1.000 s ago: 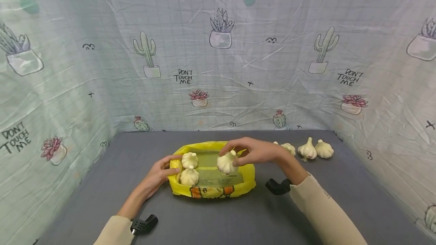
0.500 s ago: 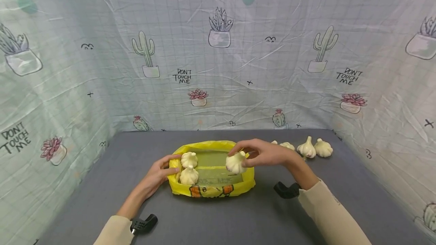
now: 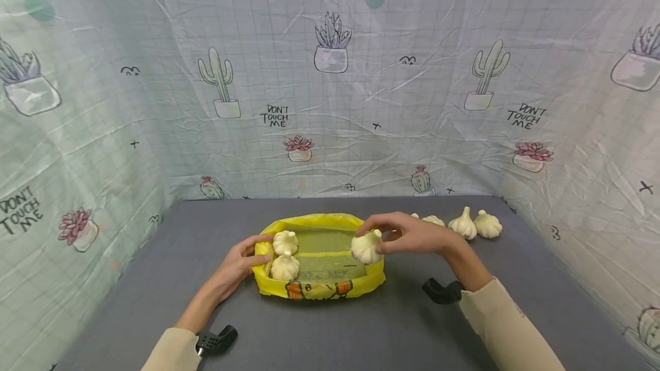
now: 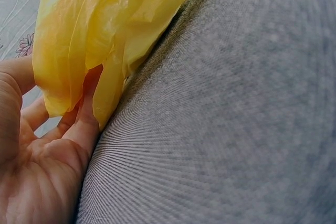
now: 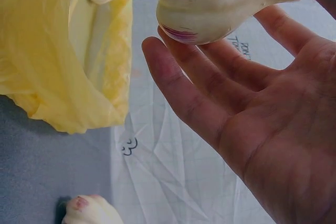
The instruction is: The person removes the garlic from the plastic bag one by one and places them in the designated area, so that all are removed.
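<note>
A yellow plastic bag [image 3: 361, 288] lies with its mouth spread open upward on the grey table. My left hand [image 3: 238, 262] holds its left edge; in the left wrist view the thumb and fingers are on either side of the yellow plastic [image 4: 79, 40]. Inside, at the left end, two garlic bulbs [image 3: 285, 267] sit one behind the other. Over the bag's right end, my right hand [image 3: 412, 236] grips another garlic bulb [image 3: 365, 248] between thumb and fingers. Purple streaks show on that bulb in the right wrist view.
Several more garlic bulbs [image 3: 462, 224] stand at the back right of the grey table [image 3: 330, 336], some partly hidden behind my right hand. A printed cloth [image 3: 330, 147] with cactus drawings surrounds the table at the back and sides.
My right hand has moved to the right with its garlic bulb, from over the bag's middle to its right end. The left hand keeps its place on the bag.
</note>
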Motion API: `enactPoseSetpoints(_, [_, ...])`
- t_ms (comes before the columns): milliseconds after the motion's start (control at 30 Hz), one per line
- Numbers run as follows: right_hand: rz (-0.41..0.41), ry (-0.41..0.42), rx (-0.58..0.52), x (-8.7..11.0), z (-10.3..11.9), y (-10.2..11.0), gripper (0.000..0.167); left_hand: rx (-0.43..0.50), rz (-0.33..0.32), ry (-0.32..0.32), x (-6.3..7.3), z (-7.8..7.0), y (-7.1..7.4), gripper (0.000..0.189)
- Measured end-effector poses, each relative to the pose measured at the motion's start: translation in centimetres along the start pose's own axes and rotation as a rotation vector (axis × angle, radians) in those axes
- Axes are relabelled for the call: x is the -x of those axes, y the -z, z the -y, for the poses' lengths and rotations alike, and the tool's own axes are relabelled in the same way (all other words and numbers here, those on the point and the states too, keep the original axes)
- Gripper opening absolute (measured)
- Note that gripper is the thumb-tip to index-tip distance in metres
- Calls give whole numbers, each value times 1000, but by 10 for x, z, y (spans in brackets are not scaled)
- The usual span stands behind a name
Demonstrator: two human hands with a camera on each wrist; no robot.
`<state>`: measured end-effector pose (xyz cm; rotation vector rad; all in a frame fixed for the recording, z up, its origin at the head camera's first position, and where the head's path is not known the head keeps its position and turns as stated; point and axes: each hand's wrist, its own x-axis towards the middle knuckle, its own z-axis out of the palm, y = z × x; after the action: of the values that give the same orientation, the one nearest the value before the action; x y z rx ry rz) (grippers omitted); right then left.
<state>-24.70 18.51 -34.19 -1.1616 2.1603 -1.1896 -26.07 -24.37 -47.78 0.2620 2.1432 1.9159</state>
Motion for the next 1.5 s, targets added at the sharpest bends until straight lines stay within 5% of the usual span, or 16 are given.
enactPoseSetpoints(1233, [-83,-26,-21,39,-43,8,37,-5,7,-8,1,1,1,59])
enactPoseSetpoints(1500, [-129,-84,-12,49,-59,9,38,24,14,-15,-1,-1,1,58])
